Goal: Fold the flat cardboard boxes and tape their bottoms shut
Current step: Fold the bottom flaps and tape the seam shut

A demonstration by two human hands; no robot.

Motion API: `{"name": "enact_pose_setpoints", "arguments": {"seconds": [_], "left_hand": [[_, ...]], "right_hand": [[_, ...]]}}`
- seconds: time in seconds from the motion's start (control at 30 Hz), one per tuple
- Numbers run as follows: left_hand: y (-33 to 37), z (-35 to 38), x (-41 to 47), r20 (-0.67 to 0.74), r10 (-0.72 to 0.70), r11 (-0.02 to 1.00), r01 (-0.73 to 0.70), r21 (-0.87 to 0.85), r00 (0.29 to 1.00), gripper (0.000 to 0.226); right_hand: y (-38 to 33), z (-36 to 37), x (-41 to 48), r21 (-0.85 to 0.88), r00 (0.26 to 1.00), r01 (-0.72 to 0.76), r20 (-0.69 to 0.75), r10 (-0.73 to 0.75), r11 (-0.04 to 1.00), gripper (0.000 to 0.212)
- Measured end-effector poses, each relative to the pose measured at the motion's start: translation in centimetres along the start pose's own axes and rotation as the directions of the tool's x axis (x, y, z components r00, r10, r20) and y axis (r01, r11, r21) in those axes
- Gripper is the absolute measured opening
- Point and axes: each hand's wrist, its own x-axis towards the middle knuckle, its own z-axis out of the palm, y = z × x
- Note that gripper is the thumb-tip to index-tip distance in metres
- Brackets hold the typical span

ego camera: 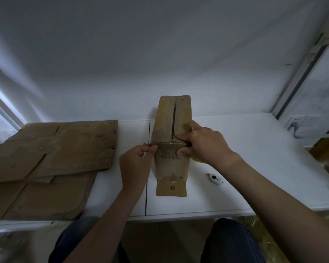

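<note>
The right hand (203, 143) lay at the centre right of the frame, pressed on the near end of the folded cardboard box (172, 141): its fingers (181, 137) were spread over the right bottom flap beside the centre seam, and its thumb (182, 151) bore on the near face below the edge. The left hand (136, 162), just left of centre, had its fingertips pinched together at the box's near left corner; what they gripped was too small to identify.

The box stood upright at the centre of the white table (245, 168), its bottom flaps closed on top with a dark gap running along the seam. A small flap (171, 189) marked "24" lay flat on the table at the box's near foot. A sliver of a yellow object (197, 160) showed just beneath the right wrist, touching the box's right side. A small white object with a black mark (215, 179) lay on the table to the lower right of the box, apart from it.

A stack of flat cardboard boxes (51, 164) covered the left part of the table, well apart from the folded box. Dark trouser knees (230, 242) appeared along the bottom edge of the frame.
</note>
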Motion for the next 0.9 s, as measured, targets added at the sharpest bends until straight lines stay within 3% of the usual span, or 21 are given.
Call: {"name": "enact_pose_setpoints", "arguments": {"seconds": [0.2, 0.4, 0.53, 0.63, 0.73, 0.8, 0.9], "left_hand": [[1.9, 0.2, -2.2, 0.099, 0.112, 0.952, -0.135, 0.276, 0.989, 0.022], [2.8, 0.3, -1.7, 0.263, -0.098, 0.951, 0.012, 0.309, 0.96, 0.011], [3.1, 0.0, -1.1, 0.344, -0.163, 0.922, 0.018, 0.387, 0.925, 0.022], [3.7, 1.0, -1.6, 0.27, 0.088, 0.822, -0.223, 0.524, 0.959, 0.055], [4.1, 2.8, -1.7, 0.436, 0.324, 0.759, -0.506, 0.41, 0.84, 0.052], [3.3, 3.2, -1.3, 0.474, 0.334, 0.723, -0.544, 0.425, 0.814, 0.054], [2.5, 3.3, -0.6, 0.425, 0.316, 0.764, -0.493, 0.416, 0.848, 0.053]], "right_hand": [[-0.1, 0.2, 0.0, -0.024, 1.0, 0.006, -0.019, -0.007, 1.0, 0.05], [-0.1, 0.4, -0.2, -0.033, 0.999, 0.015, -0.039, -0.016, 0.999, 0.049], [0.0, 0.6, -0.6, -0.044, 0.997, 0.021, -0.074, -0.024, 0.999, 0.051], [0.1, 0.8, -0.5, -0.056, 0.995, 0.041, -0.086, -0.045, 0.998, 0.055], [1.2, 0.7, -0.7, 0.026, 0.991, 0.092, -0.104, -0.089, 0.995, 0.067], [2.8, 0.7, -1.4, 0.188, 0.986, 0.132, -0.127, -0.109, 0.973, 0.077], [5.6, 1.7, -3.5, 0.511, 0.983, 0.134, -0.174, -0.05, 0.849, 0.077]]}}
